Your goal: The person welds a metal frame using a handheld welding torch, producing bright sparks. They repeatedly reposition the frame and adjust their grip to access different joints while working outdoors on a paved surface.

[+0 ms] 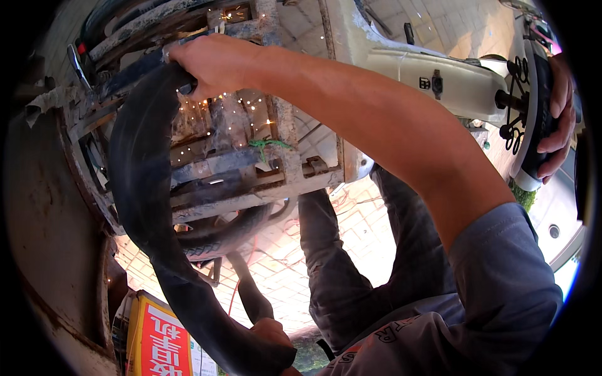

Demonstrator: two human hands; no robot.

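A long black rubber inner tube [145,169] curves down the left side, partly flattened and creased. Its upper end is gripped by my right hand [216,66], fingers closed, against the rusty metal rack [257,191]. At the bottom, my left hand [273,332] is closed around the lower part of the tube, its fingers mostly hidden. A narrower stretch of black rubber [248,288] rises from beside that hand. Bright sparks [254,106] scatter over the rack, close under my right hand.
A tyre [232,235] shows below the rack. Joined to the right is a pale scooter body [401,69], with a sprung saddle [539,119] beyond it. Another person's hand [561,119] grasps that saddle. A rusty panel [56,219] stands left; a red-and-yellow sign [160,338] sits at lower left.
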